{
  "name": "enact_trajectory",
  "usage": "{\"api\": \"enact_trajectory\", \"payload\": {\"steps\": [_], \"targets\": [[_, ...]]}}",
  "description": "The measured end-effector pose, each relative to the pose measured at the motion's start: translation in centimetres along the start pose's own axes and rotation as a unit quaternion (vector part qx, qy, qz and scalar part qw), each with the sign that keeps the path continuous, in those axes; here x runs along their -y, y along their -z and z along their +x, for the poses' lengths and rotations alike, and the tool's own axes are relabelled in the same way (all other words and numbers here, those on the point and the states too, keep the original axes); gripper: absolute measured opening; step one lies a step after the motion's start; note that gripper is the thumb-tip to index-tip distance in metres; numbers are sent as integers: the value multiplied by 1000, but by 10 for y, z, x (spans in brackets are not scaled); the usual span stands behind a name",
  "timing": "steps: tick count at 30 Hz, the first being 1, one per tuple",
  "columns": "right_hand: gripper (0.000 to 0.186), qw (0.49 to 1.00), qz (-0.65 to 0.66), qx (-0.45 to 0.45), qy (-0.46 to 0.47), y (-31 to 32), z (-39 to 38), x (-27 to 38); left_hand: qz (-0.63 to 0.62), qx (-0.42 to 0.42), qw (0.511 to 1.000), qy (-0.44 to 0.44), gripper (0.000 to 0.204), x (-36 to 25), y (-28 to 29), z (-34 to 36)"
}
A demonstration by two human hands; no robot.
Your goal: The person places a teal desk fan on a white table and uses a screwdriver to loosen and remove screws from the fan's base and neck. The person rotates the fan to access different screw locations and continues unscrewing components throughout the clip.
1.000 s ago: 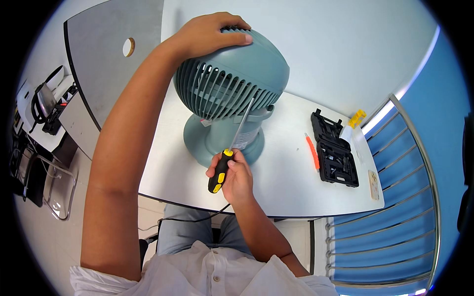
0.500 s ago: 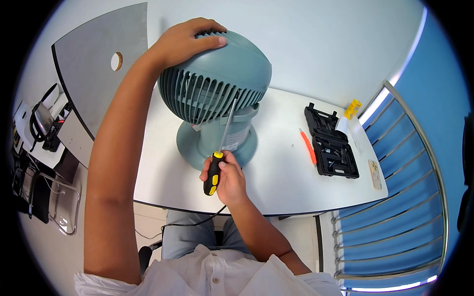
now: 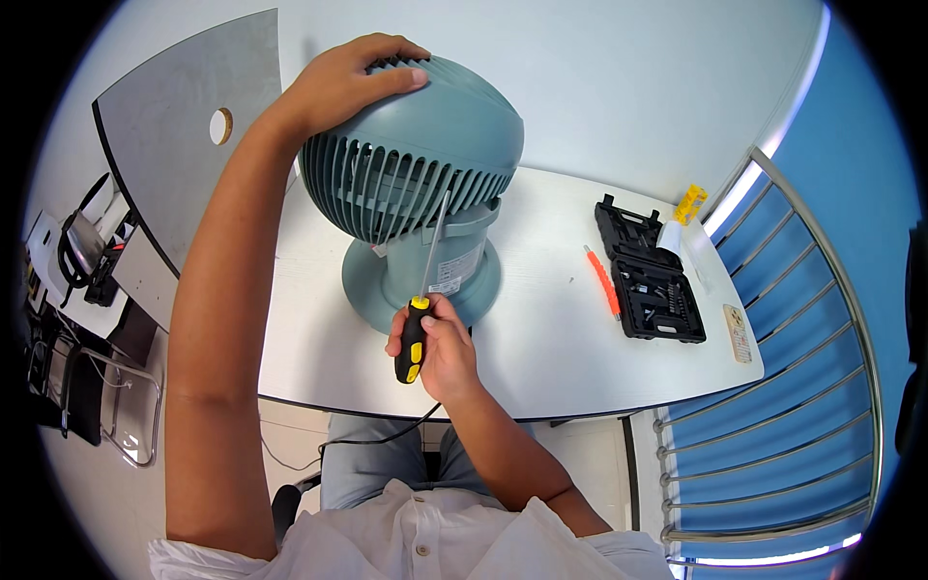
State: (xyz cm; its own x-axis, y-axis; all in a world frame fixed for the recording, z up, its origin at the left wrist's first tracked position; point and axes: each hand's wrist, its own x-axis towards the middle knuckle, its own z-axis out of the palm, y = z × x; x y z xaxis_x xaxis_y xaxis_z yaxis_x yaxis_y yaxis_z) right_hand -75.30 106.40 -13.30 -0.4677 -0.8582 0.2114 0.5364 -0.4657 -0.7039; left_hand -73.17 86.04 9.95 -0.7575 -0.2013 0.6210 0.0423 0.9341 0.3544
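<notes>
A grey-green fan [image 3: 425, 111] stands on the white table [image 3: 551, 358], its head tipped so that the slatted grille faces me. My left hand [image 3: 360, 82] lies over the top of the fan head, fingers curled across its far edge and the thumb along the smooth shell. Below it, my right hand [image 3: 445, 353] is closed around the black and yellow handle of a screwdriver [image 3: 410, 340]. Its long metal shaft points up, with the tip at the lower grille slats; whether it touches them I cannot tell. A power cord [image 3: 387, 437] hangs below the table edge.
An open black tool case [image 3: 657, 304] with bits lies to the right, beside an orange-red stick-shaped tool [image 3: 601, 282]. Behind are a yellow plastic piece [image 3: 690, 205] and a white cup-like object [image 3: 670, 237]. Metal railing [image 3: 860, 338] borders the right; a grey panel [image 3: 184, 116] stands left.
The screwdriver's tip has drawn slightly down and away from the grille slot. My left hand stays on the fan head. The whole view has shifted a little.
</notes>
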Motion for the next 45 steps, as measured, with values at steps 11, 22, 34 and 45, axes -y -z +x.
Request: {"api": "enact_trajectory", "payload": {"steps": [11, 22, 34, 45], "targets": [[23, 1000, 0, 6, 5, 2, 1, 2, 7, 0, 1000, 0, 43, 0, 1, 1], [18, 999, -9, 10, 45, 5, 2, -6, -5, -8, 1000, -4, 47, 5, -2, 2], [26, 996, -55, 10, 73, 9, 0, -14, -4, -4, 1000, -2, 48, 4, -2, 2], [29, 995, -72, -6, 75, 7, 3, -19, -2, -22, 999, -25, 54, 14, -4, 5]]}}
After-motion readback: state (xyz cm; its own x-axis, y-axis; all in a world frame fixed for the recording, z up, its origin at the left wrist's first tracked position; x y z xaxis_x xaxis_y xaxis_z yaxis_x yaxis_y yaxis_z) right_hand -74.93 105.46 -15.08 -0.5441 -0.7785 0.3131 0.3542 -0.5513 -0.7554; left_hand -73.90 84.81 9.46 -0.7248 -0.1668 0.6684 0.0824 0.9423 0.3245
